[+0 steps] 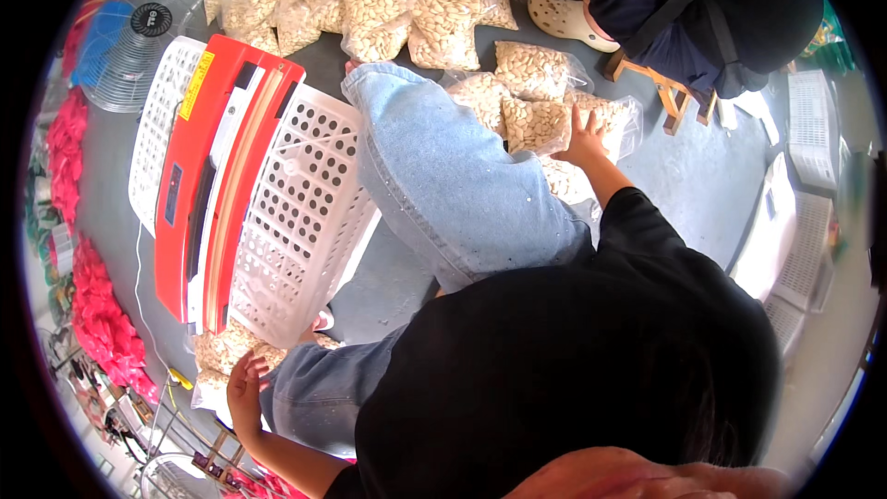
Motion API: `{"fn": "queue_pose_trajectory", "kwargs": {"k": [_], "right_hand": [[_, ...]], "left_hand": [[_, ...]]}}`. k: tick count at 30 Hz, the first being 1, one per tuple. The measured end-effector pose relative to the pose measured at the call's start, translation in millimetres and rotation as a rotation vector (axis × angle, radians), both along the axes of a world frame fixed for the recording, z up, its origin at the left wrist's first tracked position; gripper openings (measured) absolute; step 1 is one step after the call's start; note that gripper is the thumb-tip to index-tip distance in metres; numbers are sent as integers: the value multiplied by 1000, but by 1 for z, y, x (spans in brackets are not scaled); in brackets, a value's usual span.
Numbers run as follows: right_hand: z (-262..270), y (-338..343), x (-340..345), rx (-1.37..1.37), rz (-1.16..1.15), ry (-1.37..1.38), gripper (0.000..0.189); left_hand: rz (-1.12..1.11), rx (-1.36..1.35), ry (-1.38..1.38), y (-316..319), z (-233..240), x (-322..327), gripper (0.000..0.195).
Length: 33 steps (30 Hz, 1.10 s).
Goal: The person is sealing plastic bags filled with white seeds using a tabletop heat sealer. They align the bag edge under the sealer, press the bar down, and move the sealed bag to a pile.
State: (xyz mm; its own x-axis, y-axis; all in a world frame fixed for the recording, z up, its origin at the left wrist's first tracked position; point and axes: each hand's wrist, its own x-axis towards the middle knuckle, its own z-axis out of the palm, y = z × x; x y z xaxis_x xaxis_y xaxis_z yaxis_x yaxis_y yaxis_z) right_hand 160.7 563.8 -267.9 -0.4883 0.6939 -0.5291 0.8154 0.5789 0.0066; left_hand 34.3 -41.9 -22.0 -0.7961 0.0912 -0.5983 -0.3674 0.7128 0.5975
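Note:
My right hand (585,142) is at the upper right, fingers spread, over clear plastic bags of pale seeds (535,123), which look like pumpkin seeds. It is at the edge of one bag; contact is unclear. At the lower left, my left hand (247,384) has loosely bent, parted fingers and nothing visible in them. Just beyond it, more seed bags (225,346) lie by the end of a red impulse bag sealer (187,222). The sealer rests across an upturned-looking white perforated plastic crate (298,180), before my knees.
Many filled seed bags (378,7) are heaped at the top. Another person (665,7) sits on a wooden stool (669,93) at the upper right. A floor fan (132,48) stands left, near pink bags (104,319). A power cord (141,291) trails over the floor.

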Motion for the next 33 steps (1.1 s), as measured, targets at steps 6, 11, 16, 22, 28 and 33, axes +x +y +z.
{"fn": "queue_pose_trajectory", "kwargs": {"k": [6, 11, 16, 22, 28, 33], "right_hand": [[-49, 53, -16, -207, 316, 409, 37], [71, 42, -63, -211, 560, 589, 13], [236, -18, -94, -3, 605, 938, 24], [363, -95, -126, -280, 350, 1599, 17], [360, -221, -169, -618, 318, 1425, 28], [262, -315, -190, -1289, 65, 901, 18]], "left_hand": [[-175, 112, 136, 47, 2, -35, 36], [-235, 214, 213, 58, 14, -38, 32], [-198, 221, 239, 53, 0, -28, 32], [-154, 287, 387, 77, 6, -19, 28], [-97, 640, 901, 96, 19, -9, 29], [-61, 203, 1231, 112, -16, -12, 43]]}}
